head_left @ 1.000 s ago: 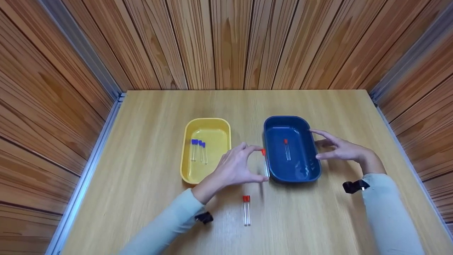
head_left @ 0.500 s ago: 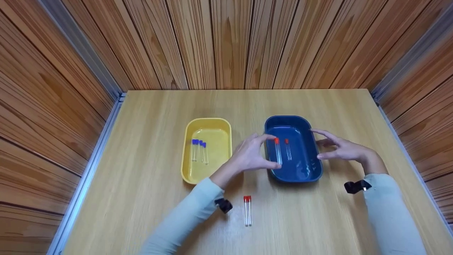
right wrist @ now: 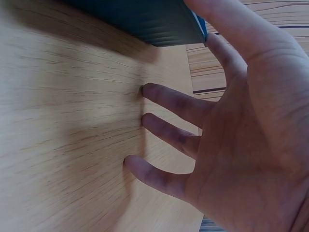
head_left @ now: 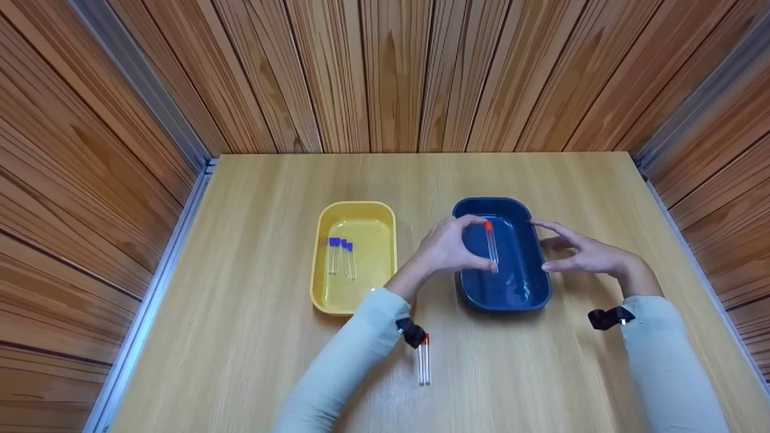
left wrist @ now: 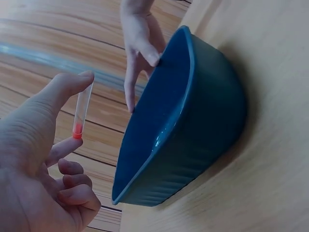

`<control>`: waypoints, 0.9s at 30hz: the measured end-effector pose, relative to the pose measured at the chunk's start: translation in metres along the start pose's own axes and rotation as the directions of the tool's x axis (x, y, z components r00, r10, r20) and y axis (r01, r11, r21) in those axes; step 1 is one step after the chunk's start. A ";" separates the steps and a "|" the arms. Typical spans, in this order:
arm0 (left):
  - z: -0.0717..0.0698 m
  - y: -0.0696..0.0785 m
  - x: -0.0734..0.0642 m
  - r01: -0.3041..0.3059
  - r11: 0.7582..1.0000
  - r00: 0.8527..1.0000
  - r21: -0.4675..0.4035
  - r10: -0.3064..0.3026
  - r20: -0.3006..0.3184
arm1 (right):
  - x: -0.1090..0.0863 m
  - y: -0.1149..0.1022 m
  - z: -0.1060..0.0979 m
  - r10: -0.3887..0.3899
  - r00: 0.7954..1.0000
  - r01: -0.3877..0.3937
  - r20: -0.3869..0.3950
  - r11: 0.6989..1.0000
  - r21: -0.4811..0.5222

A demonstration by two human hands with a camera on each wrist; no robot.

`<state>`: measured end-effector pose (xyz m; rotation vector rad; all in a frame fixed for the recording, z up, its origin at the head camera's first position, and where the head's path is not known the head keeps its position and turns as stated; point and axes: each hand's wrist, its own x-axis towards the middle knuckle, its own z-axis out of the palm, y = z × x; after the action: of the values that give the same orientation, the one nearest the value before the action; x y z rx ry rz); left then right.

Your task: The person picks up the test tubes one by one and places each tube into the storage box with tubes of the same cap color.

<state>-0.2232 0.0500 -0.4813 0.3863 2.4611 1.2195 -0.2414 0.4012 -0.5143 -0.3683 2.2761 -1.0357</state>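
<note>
My left hand (head_left: pixel 452 245) pinches a red-capped test tube (head_left: pixel 492 245) end to end between thumb and index finger. In the left wrist view the tube (left wrist: pixel 82 108) has its red cap at the index fingertip and its other end at the thumb. It is above the blue tray (head_left: pixel 505 297), with the other fingers curled loosely. My right hand (head_left: pixel 586 255) touches the tray's right rim with thumb and index finger. Its other fingertips (right wrist: pixel 150 90) rest on the table in the right wrist view. The tray's earlier red-capped tube is hidden behind the held one.
Left of the blue tray stands a yellow tray (head_left: pixel 325 300) with several purple-capped test tubes (head_left: pixel 341 258). Two red-capped test tubes (head_left: pixel 424 367) lie on the table near the front, partly covered by the left wrist camera (head_left: pixel 411 332). Wooden panels (head_left: pixel 391 78) enclose the table.
My left hand has carried the red-capped test tube rightward and away from me, from beside the blue tray's left rim to over its middle. The right hand has stayed at the rim.
</note>
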 end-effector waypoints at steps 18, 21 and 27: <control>0.000 0.022 0.044 0.105 0.986 0.994 -0.132 -0.108 -0.017 | -0.001 0.002 -0.005 0.001 1.000 0.000 0.008 0.999 -0.036; 0.001 0.026 0.046 0.125 0.985 0.992 -0.122 -0.128 -0.018 | -0.001 0.001 -0.005 0.000 1.000 0.001 0.011 0.999 -0.036; 0.004 0.023 0.051 0.127 0.986 0.991 -0.109 -0.130 -0.023 | 0.002 -0.001 -0.004 -0.004 1.000 0.004 0.017 0.999 -0.038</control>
<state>-0.2650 0.0870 -0.4751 0.1781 2.3917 1.3048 -0.2456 0.4020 -0.5128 -0.3958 2.2833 -0.9893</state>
